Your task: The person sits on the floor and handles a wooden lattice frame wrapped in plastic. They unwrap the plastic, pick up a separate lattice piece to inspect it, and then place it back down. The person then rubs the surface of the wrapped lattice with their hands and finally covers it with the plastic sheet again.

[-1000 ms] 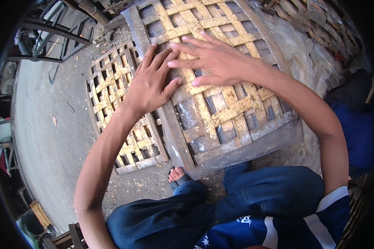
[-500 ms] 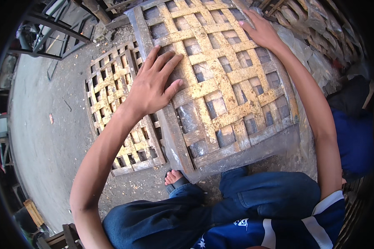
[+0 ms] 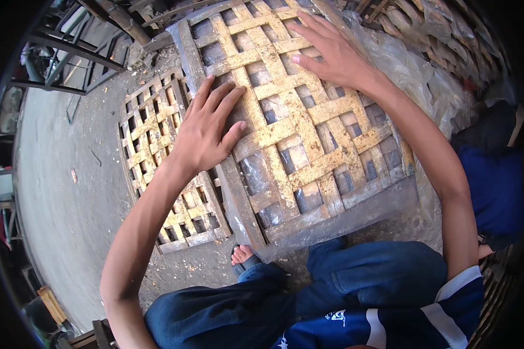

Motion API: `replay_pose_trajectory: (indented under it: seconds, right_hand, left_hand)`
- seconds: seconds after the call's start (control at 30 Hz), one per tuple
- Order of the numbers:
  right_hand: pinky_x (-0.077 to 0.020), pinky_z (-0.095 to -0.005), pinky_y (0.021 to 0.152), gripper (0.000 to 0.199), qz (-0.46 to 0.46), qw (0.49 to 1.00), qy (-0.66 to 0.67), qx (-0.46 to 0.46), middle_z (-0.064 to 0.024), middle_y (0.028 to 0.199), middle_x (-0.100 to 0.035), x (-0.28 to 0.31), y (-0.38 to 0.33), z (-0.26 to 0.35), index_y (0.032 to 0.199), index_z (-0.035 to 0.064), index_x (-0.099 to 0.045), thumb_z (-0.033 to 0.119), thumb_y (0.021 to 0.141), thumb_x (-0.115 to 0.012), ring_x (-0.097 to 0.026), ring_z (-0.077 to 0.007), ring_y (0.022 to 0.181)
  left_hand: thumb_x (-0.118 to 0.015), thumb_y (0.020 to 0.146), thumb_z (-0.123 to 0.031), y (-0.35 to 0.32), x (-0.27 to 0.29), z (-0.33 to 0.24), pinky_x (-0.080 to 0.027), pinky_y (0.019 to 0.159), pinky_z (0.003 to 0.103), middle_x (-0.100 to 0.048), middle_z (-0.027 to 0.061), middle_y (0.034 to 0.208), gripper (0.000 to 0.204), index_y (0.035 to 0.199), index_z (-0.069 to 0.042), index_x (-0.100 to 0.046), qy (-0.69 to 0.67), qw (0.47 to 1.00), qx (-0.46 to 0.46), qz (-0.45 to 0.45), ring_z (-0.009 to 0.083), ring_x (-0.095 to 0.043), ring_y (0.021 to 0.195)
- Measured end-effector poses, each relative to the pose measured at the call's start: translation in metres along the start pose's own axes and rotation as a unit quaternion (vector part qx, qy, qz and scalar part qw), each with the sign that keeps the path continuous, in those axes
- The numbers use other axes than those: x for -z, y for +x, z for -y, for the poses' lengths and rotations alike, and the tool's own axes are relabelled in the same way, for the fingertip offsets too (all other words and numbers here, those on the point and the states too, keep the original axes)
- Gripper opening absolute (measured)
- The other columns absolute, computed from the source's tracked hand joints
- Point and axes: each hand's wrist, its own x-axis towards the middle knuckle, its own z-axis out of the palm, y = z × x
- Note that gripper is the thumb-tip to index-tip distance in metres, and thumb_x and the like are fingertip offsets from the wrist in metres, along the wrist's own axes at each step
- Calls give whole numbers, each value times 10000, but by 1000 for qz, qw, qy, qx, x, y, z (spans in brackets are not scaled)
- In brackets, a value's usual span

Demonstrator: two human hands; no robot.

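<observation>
In front of me lies a large wooden frame with a woven lattice of yellowish slats [image 3: 300,136]. Clear plastic sheeting [image 3: 361,206] shows beneath it and hangs past its near edge. My left hand [image 3: 206,125] rests on the left rail of the frame, fingers spread, the tips close to the outermost slat. Over the upper right part of the lattice is my right hand [image 3: 335,55], its fingers stretched and apart. Whether its fingertips touch the slats I cannot tell. Neither hand grips anything.
A second lattice frame [image 3: 151,125] lies on the ground at the left. Crumpled plastic [image 3: 416,78] and stacked slatted pieces [image 3: 448,35] are at the far right. Dark metal frames [image 3: 78,52] stand at the far left. A bundle of blue cloth [image 3: 495,192] is at the right.
My right hand has moved left from the right rail, inward over the lattice. My left hand stays on the left rail. The whole view has shifted slightly.
</observation>
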Motion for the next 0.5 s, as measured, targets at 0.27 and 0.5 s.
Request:
replay_pose_trajectory:
  seconds: [0.27, 0.5]
  right_hand:
    - [-123, -545, 1293, 688, 154, 966, 10, 205, -150, 1686, -257, -29, 22, 65, 1614, 182, -328, 558, 1049, -443, -207, -296, 1573]
    - [-422, -481, 1130, 613, -59, 989, -101, -93, -273, 1404, -570, -26, 47, -106, 1441, -22, -496, 286, 926, -621, -531, -421, 1328]
  left_hand:
    - [-467, 1018, -470, -6, 4, 3, -247, 1229, 601, -448, 222, 1527, 584, 1529, -191, -506, 22, 999, -6, 26, 495, -238, 1507]
    - [-408, 1033, -539, 8, 1, -4, -235, 1233, 610, -457, 214, 1529, 589, 1512, -213, -515, 1, 1000, -11, 16, 481, -232, 1513]
